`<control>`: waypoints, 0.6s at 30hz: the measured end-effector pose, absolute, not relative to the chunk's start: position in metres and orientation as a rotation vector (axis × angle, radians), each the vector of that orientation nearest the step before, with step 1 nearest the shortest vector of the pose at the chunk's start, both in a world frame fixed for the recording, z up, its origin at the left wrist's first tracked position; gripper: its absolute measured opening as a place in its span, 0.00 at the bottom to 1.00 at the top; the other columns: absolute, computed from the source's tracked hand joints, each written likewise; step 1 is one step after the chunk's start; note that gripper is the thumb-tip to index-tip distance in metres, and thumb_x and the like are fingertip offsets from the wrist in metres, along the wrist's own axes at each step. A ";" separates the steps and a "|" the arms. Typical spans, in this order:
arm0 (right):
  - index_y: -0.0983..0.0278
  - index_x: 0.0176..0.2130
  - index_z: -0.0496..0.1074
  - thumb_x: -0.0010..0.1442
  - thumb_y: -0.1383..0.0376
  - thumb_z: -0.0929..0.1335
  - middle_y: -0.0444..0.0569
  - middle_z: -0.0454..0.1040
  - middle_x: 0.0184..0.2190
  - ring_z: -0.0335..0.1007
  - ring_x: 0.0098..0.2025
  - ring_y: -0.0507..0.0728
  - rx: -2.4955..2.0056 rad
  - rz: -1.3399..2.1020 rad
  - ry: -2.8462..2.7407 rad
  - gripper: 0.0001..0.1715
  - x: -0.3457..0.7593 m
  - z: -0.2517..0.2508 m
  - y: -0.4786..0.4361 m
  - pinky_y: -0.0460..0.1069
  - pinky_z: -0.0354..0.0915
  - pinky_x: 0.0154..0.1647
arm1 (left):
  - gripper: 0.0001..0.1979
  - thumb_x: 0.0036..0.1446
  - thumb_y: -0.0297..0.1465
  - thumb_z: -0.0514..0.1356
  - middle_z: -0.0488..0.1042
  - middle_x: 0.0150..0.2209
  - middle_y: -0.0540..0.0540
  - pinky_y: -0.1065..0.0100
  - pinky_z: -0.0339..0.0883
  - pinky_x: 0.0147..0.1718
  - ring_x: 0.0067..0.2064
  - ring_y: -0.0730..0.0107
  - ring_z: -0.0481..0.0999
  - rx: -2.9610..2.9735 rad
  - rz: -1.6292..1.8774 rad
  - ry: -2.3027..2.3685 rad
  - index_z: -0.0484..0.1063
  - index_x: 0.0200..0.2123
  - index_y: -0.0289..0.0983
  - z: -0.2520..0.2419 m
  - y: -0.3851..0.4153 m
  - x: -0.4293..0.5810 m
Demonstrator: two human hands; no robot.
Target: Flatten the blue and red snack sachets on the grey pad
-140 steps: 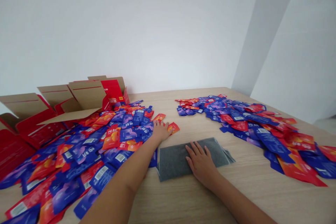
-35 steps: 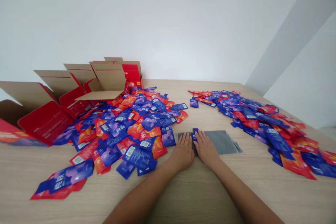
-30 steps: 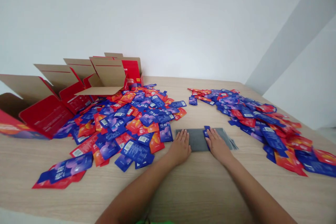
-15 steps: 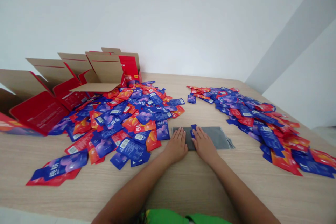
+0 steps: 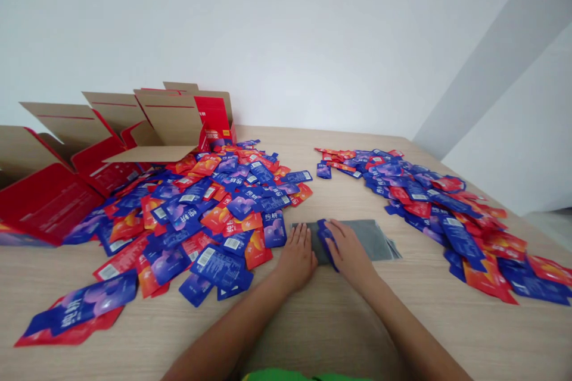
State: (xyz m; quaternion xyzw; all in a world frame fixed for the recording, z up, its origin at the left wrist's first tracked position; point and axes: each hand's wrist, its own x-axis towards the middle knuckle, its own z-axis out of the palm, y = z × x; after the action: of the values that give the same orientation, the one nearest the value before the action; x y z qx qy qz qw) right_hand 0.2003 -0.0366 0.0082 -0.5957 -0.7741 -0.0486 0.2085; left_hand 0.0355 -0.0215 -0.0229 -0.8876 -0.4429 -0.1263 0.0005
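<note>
A stack of flat grey plastic bags (image 5: 370,239) lies on the table in front of me. My left hand (image 5: 295,257) rests flat on its left end, fingers stretched out and nothing in them. Across the bags lies a blue pouch (image 5: 325,238), partly covered by my right hand (image 5: 351,253). The right fingers and thumb are bent over the pouch's right side and closed on it. A loose blue pouch (image 5: 274,228) lies just left of my left hand, at the edge of a heap.
A big heap of blue and red pouches (image 5: 210,208) spreads to the left, with a few apart at the front left (image 5: 84,306). Behind it stand open red cardboard boxes (image 5: 107,166). A second line of pouches (image 5: 429,196) runs along the right. A white wall (image 5: 277,41) stands behind the table.
My right hand has gone from lying flat to bending round the blue pouch, which now shows more and reaches nearer to me. My left hand stays on the bags. The view has shifted slightly.
</note>
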 end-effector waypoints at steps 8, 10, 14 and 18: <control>0.69 0.59 0.59 0.62 0.67 0.55 0.55 0.55 0.62 0.46 0.64 0.58 -1.836 -0.150 -2.333 0.27 0.205 -0.026 -0.036 0.57 0.49 0.60 | 0.28 0.56 0.32 0.46 0.54 0.61 0.31 0.55 0.46 0.59 0.63 0.55 0.48 -2.787 -0.385 -1.395 0.54 0.58 0.21 -0.027 -0.019 0.036; 0.69 0.59 0.59 0.63 0.66 0.54 0.56 0.56 0.62 0.46 0.64 0.59 -1.941 -0.168 -2.256 0.27 0.232 -0.027 -0.033 0.58 0.49 0.60 | 0.29 0.56 0.32 0.46 0.53 0.61 0.31 0.56 0.46 0.59 0.63 0.55 0.48 -2.791 -0.387 -1.400 0.54 0.58 0.21 -0.027 -0.019 0.036; 0.74 0.59 0.59 0.64 0.64 0.53 0.61 0.56 0.61 0.48 0.63 0.62 -2.128 -0.158 -2.105 0.28 0.254 -0.024 -0.023 0.60 0.50 0.60 | 0.29 0.56 0.32 0.47 0.53 0.61 0.30 0.56 0.46 0.59 0.63 0.54 0.49 -2.803 -0.388 -1.397 0.54 0.58 0.20 -0.028 -0.018 0.037; 0.75 0.59 0.58 0.64 0.65 0.53 0.60 0.55 0.61 0.48 0.63 0.62 -2.013 -0.076 -2.199 0.28 0.201 -0.021 -0.012 0.58 0.50 0.60 | 0.28 0.56 0.32 0.47 0.53 0.61 0.31 0.55 0.46 0.59 0.63 0.54 0.48 -2.793 -0.382 -1.394 0.55 0.58 0.21 -0.028 -0.018 0.035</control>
State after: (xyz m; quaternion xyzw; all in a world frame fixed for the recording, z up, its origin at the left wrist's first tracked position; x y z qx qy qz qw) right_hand 0.2012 -0.0119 -0.0209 -0.6729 -0.7350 -0.0253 0.0798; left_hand 0.0351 -0.0179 -0.0283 -0.8882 -0.4432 -0.1214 -0.0018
